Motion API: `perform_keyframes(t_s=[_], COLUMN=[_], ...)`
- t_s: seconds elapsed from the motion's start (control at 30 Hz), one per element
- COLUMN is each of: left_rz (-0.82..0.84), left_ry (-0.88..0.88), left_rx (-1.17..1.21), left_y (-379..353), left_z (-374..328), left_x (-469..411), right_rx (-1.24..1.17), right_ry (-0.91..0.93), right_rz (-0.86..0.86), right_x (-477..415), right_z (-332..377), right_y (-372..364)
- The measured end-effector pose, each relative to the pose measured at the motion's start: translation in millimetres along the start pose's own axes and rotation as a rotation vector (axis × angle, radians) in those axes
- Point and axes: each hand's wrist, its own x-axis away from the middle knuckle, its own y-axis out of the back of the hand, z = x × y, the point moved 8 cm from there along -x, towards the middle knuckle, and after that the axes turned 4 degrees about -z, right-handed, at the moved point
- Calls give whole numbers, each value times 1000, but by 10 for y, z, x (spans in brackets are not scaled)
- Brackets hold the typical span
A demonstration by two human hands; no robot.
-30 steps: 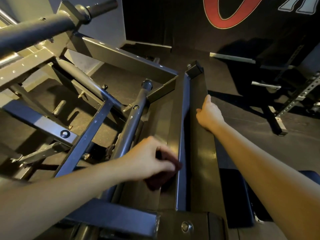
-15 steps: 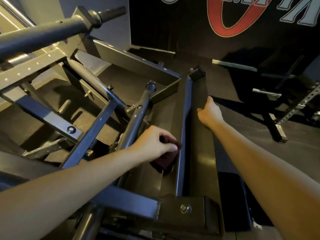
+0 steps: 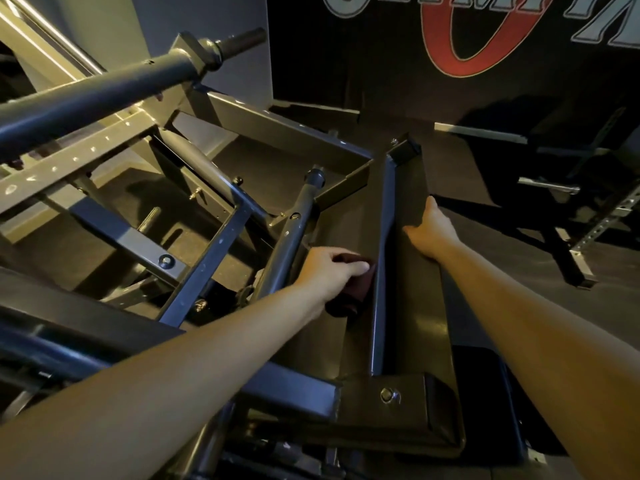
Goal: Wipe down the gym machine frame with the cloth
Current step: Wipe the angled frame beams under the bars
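Dark rubber floor [image 3: 502, 251] surrounds the frame [image 3: 379, 320] (left hand [image 3: 329, 270] grips cloth [image 3: 356, 289]).

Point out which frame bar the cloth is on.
The long flat-sided rail: the left hand holds the dark red cloth against its left face. The round tube lies on that hand's other side.

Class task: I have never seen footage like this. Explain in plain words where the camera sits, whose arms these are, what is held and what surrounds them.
One camera, worn on a person's head, looks down along both bare arms. The left hand holds a dark red cloth against the dark grey steel gym machine frame, beside its long raised rail. The right hand rests on the frame's flat plate; its fingers are mostly hidden. Behind hangs a black wall banner with red and silver lettering.
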Motion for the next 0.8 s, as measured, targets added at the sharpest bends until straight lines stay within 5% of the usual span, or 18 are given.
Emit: perform_keyframes(t_s=[0.2, 0.37, 0.47, 0.6, 0.8], left_rz=[297, -17, -154, -146, -164], left_ry=[4, -261, -163, -52, -49], left_rx=[-71, -287, -196, -19, -164], left_y=[-34, -70, -60, 1, 153], left_z=[308, -64, -155, 107, 241], left_x=[950, 335, -96, 307, 436], right_rx=[-22, -38, -65, -84, -102], right_ry=[29, 7, 5, 13, 12], right_rz=[-28, -14, -6, -15, -15], right_x=[-35, -15, 7, -11, -56], right_z=[-38, -29, -20, -44, -42], right_y=[-16, -7, 18, 34, 11])
